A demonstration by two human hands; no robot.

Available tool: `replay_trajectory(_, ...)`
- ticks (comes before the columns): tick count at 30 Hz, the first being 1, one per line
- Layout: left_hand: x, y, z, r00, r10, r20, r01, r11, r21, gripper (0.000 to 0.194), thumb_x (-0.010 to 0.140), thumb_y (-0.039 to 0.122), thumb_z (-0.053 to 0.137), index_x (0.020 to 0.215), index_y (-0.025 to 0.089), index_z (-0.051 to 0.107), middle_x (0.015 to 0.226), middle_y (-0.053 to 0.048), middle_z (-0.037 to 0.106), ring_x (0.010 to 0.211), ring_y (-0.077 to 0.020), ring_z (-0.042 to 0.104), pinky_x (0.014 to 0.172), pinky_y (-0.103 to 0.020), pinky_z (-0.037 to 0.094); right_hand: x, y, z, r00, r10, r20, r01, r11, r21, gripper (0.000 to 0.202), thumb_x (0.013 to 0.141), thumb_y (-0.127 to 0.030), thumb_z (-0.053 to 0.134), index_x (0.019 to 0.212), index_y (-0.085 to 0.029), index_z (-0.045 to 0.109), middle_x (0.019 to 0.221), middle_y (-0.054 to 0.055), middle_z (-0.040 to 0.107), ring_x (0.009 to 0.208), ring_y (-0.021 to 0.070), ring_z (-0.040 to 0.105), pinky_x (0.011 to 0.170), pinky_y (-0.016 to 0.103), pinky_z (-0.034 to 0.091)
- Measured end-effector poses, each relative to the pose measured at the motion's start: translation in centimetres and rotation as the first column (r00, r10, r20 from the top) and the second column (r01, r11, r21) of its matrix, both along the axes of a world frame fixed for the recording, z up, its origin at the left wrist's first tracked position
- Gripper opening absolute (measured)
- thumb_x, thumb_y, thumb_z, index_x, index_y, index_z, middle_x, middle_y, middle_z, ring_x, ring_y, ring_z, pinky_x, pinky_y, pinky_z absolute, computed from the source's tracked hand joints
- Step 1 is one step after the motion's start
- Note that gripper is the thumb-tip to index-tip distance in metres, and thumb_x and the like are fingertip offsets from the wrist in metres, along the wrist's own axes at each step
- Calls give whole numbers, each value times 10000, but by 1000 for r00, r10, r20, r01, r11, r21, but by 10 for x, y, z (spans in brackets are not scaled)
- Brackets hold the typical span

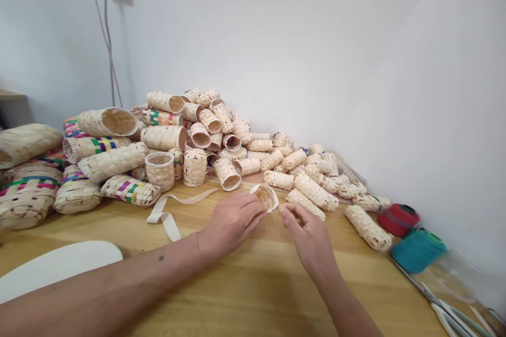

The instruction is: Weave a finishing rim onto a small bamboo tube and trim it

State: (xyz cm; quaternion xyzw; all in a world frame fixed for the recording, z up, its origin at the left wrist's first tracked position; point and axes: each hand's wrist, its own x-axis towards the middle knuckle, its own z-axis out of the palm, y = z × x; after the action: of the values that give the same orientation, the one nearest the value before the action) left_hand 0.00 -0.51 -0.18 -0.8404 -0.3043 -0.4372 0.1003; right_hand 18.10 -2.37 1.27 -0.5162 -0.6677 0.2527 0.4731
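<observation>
My left hand (pixel 231 221) grips a small woven bamboo basket (pixel 264 196) by its rim, its open mouth turned toward me, just above the wooden table (pixel 245 295). My right hand (pixel 308 234) sits right beside it, fingertips pinched at the basket's right edge, apparently on a thin strip too fine to make out. A flat white ribbon (pixel 169 210) lies on the table to the left of my left hand.
A big pile of small woven baskets (pixel 205 137) fills the back of the table, with larger colour-striped ones (pixel 95 145) at the left. A red spool (pixel 397 218), a teal spool (pixel 417 247) and scissors (pixel 454 310) lie at the right. A white board (pixel 59 268) rests front left.
</observation>
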Motion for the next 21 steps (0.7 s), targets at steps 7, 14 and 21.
replay_trajectory(7, 2, -4, 1, 992, -24, -126, 32, 998, 57, 270, 971, 208, 404, 865, 165, 649, 749, -45, 645, 693, -158, 536, 623, -271, 382, 4, 2, 2, 972, 15, 233, -69, 972, 225, 183, 876, -334, 550, 829, -224, 689, 1180, 80, 596, 1141, 260, 500, 1000, 435, 341)
replay_trajectory(14, 4, -4, -3, 973, -123, -194, 134, 990, 42, 252, 976, 182, 379, 886, 166, 614, 775, -30, 636, 704, -155, 545, 627, -293, 347, 1, -3, 7, 966, 110, 235, -145, 980, 137, 225, 871, -297, 528, 681, -198, 597, 1046, 58, 572, 1029, 224, 531, 904, 357, 395)
replay_trajectory(21, 2, -10, 6, 942, -193, -273, 183, 981, -60, 192, 935, 153, 420, 858, 182, 593, 793, -20, 621, 697, -171, 533, 620, -312, 313, 12, 1, 10, 991, -22, -135, 58, 961, 271, 253, 912, -388, 479, 763, -197, 551, 901, 36, 572, 876, 190, 542, 813, 310, 427)
